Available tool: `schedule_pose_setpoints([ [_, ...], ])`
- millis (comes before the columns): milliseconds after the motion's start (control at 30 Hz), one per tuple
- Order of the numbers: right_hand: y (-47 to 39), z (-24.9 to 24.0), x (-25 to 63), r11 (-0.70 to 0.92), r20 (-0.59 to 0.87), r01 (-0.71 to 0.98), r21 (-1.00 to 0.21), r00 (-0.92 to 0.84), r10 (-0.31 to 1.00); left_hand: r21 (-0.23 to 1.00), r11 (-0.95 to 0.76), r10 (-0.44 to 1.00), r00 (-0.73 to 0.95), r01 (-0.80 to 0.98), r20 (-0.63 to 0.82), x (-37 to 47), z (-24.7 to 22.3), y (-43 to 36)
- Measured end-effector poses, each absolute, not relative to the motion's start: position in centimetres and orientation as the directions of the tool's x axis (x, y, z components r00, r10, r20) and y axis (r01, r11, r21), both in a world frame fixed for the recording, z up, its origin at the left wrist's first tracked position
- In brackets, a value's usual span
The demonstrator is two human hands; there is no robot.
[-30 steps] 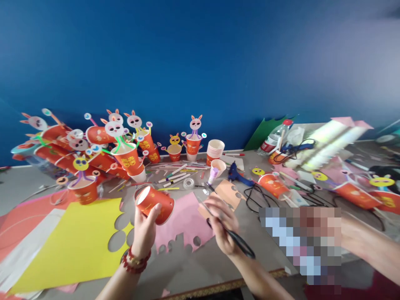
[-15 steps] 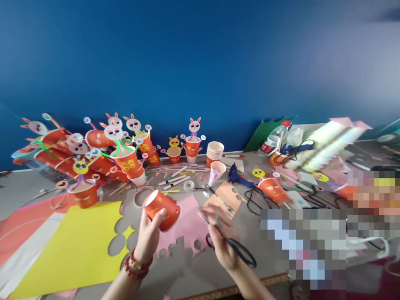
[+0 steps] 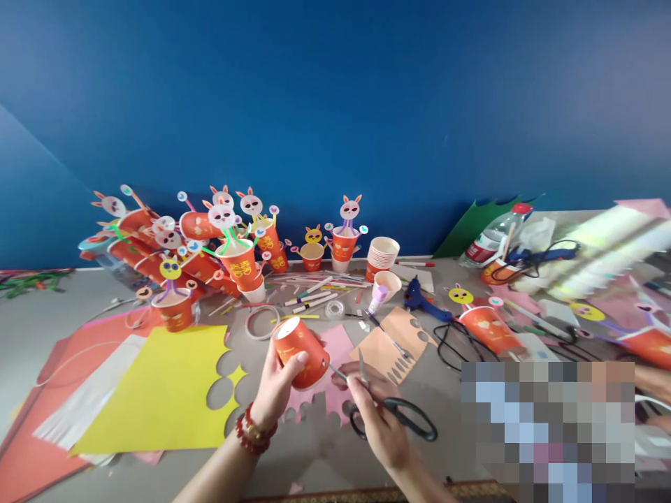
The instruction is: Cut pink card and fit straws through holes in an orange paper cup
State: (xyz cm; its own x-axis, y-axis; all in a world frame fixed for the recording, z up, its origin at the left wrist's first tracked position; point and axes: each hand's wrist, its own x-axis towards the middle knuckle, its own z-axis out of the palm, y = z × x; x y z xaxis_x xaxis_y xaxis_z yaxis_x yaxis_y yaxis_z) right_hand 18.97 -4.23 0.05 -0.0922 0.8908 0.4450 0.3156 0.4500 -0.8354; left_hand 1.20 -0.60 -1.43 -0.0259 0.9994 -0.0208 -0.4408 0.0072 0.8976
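Observation:
A red paper cup (image 3: pixel 301 355) is held tilted in my left hand (image 3: pixel 277 384), its white base toward the upper left. Red bead bracelets circle that wrist. My right hand (image 3: pixel 380 419) grips black-handled scissors (image 3: pixel 412 419) with the blades apart. One blade tip meets the cup's side near its rim, at a small dark mark. Below both hands lies pink paper (image 3: pixel 335 346) with round cut-outs.
Yellow paper (image 3: pixel 157 391) covers the left. Decorated cups (image 3: pixel 238 262) crowd the back left, beside pens (image 3: pixel 313 302) and stacked cups (image 3: pixel 381 258). A blue glue gun (image 3: pixel 427 302) with black cable, a bottle (image 3: pixel 493 234) and another person's hand (image 3: pixel 653 381) are at right.
The scissors have opened and one blade has come to the cup's side. The view has shifted left, so everything on the table appears further right.

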Motion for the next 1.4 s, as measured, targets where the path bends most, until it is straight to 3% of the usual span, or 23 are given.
schedule_pose_setpoints([
  [200,-4.0,0.7,18.8,0.452,0.437,0.358,-0.817,-0.124,0.891,0.944,-0.022,1.0,-0.023,-0.33,0.016,1.4,-1.1,-0.8],
  [433,-3.1,0.4,18.7,0.634,0.577,0.503,-0.587,-0.289,0.764,0.938,0.143,0.989,0.013,-0.315,-0.146,1.3,-0.2,-0.5],
  [700,-3.1,0.4,19.0,0.462,0.383,0.38,-0.802,-0.267,0.885,0.921,0.201,0.98,0.075,-0.333,-0.187,1.3,0.2,-0.3],
  [900,-3.3,0.2,19.0,0.457,0.424,0.392,-0.798,-0.172,0.889,0.942,0.079,0.996,-0.015,-0.325,-0.089,1.4,-0.5,-0.3],
  [1067,-3.2,-0.6,20.4,0.389,0.383,0.425,-0.817,-0.104,0.918,0.941,-0.017,0.969,-0.238,-0.339,-0.068,0.6,-1.2,0.5],
  [1167,-2.3,-1.3,21.2,0.356,0.357,0.564,-0.745,-0.113,0.927,0.927,-0.044,0.967,-0.249,-0.371,-0.054,0.6,-1.2,0.6],
  [1267,-1.2,-2.3,21.6,0.35,0.352,0.73,-0.587,-0.16,0.922,0.918,-0.029,0.976,-0.209,-0.395,-0.059,0.9,-1.0,0.4],
  [1400,-0.2,-3.4,22.1,0.354,0.316,0.799,-0.487,-0.217,0.924,0.892,0.013,0.977,-0.184,-0.452,-0.108,1.3,-0.9,0.2],
])
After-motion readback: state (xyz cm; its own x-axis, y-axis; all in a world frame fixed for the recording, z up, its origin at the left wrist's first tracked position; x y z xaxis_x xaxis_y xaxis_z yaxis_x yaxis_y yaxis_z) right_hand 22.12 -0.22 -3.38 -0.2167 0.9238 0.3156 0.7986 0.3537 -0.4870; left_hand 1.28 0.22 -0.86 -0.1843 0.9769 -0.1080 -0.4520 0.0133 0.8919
